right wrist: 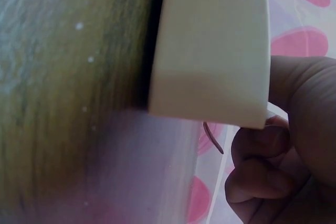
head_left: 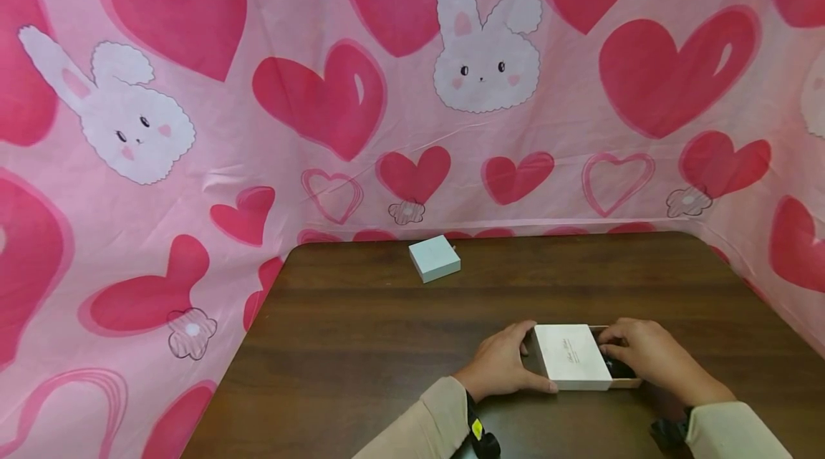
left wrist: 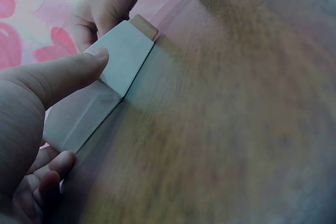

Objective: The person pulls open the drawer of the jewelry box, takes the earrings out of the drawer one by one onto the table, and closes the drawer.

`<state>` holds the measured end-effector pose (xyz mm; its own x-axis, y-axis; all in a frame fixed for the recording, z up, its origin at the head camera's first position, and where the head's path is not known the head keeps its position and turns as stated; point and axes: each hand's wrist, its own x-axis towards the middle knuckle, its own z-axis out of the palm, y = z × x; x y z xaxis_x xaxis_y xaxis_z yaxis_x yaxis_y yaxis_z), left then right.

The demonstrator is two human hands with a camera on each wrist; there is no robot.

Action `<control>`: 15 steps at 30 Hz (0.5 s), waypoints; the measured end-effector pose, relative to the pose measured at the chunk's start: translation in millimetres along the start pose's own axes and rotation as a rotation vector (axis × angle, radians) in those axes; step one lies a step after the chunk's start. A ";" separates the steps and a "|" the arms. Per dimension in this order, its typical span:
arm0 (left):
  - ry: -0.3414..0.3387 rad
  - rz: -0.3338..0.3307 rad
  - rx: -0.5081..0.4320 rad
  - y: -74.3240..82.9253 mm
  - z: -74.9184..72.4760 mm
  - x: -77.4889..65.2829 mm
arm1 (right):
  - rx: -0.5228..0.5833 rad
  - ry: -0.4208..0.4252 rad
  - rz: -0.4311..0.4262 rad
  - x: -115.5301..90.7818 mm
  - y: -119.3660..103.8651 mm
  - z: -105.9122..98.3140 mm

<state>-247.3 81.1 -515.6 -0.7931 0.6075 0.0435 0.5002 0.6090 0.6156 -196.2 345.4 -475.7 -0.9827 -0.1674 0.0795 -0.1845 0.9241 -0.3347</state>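
Observation:
A white box sleeve (head_left: 570, 355) with small lettering on top lies near the table's front right. Its inner tray (head_left: 625, 384), tan on the outside, is slid partly out to the right. Inside the tray lies a glossy black thing (head_left: 619, 367). My left hand (head_left: 499, 362) grips the sleeve's left end, thumb (left wrist: 79, 72) along the front side and fingers at the back. My right hand (head_left: 657, 355) reaches over the exposed tray, bent thumb and index finger at the black thing; whether they pinch it I cannot tell. A thin brown ribbon (right wrist: 212, 137) shows below the tray's end.
A smaller white box (head_left: 435, 258) stands at the back of the brown wooden table (head_left: 361, 344). Pink cloth (head_left: 399, 108) with hearts and rabbits hangs behind and at both sides. Both wrists wear dark straps (head_left: 477, 430).

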 end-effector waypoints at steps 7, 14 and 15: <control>-0.006 -0.008 -0.005 -0.1 0.9 0.3 | 0.000 -0.005 0.010 0.0 -0.4 -0.7; -0.009 -0.005 0.004 -0.9 0.6 1.3 | 0.022 -0.005 0.011 0.6 -1.0 -1.0; -0.008 -0.007 0.004 -0.7 0.5 1.1 | 0.023 -0.006 0.012 0.6 -1.4 -1.2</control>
<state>-248.3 81.6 -516.4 -0.7937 0.6075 0.0327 0.4963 0.6154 0.6124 -196.5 344.4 -474.0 -0.9849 -0.1586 0.0700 -0.1732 0.9179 -0.3569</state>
